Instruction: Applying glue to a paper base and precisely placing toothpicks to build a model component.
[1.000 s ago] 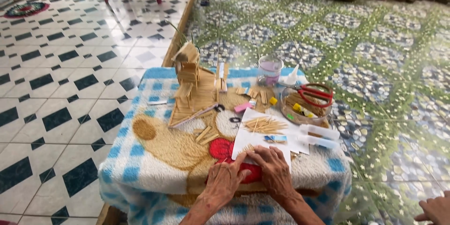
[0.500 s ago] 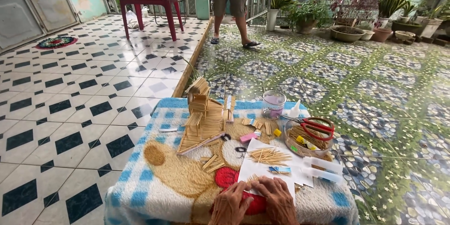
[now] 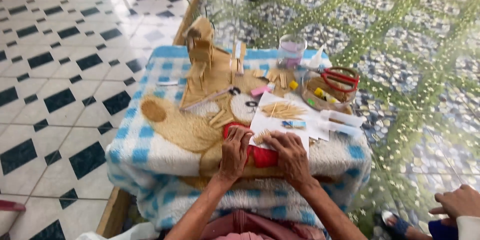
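Observation:
My left hand (image 3: 235, 152) and my right hand (image 3: 289, 154) rest side by side on the near part of a blanket-covered table (image 3: 150, 145). Their fingers are bent down at the near edge of a white paper sheet (image 3: 280, 122). A small bunch of thin wooden sticks (image 3: 261, 137) lies under my right fingertips, close to my left fingers. Whether my left hand grips anything is hidden. A loose pile of sticks (image 3: 285, 110) lies farther up the paper. A small house model of wooden sticks (image 3: 202, 55) stands at the far left.
A round basket (image 3: 345, 101) with red scissors (image 3: 340, 76) sits at the right, beside white tubes (image 3: 342, 119). A clear cup (image 3: 291, 50) and a glue bottle (image 3: 316, 57) stand at the back. Another person's hand (image 3: 457, 202) is at the lower right. Tiled floor surrounds the table.
The view tilted up and then back down and closer to the table. Both hands have stayed at the near edge of the paper.

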